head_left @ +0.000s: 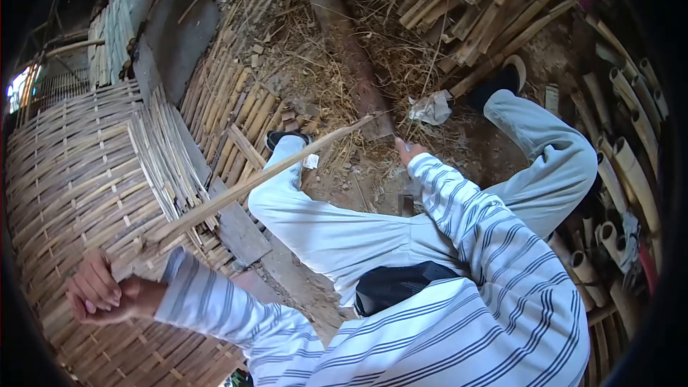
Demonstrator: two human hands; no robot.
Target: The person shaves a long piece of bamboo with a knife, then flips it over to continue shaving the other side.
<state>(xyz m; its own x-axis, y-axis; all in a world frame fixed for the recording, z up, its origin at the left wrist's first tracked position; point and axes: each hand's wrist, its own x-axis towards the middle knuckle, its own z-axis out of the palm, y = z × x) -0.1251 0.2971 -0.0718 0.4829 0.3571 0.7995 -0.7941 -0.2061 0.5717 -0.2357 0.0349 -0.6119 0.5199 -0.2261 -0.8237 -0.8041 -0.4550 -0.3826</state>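
A long pale bamboo strip (265,173) slants across the middle of the view. Its far tip lies over the near end of a brown log (355,64) on the ground. At the lower left, my left hand (100,290) is closed with fingers curled, at the strip's near end; the exact contact is blurred. My right hand (410,150) is closed beside the log's near end, close to the strip's tip. What it grips is mostly hidden, though a flat greyish-brown piece (380,127) shows just ahead of its fingers.
A woven bamboo mat (72,172) covers the left side. Split bamboo pieces (473,0) are stacked at the top right, and bamboo tubes (631,165) stand along the right edge. Straw and shavings (315,50) surround the log. Crumpled plastic (430,108) lies near my right hand.
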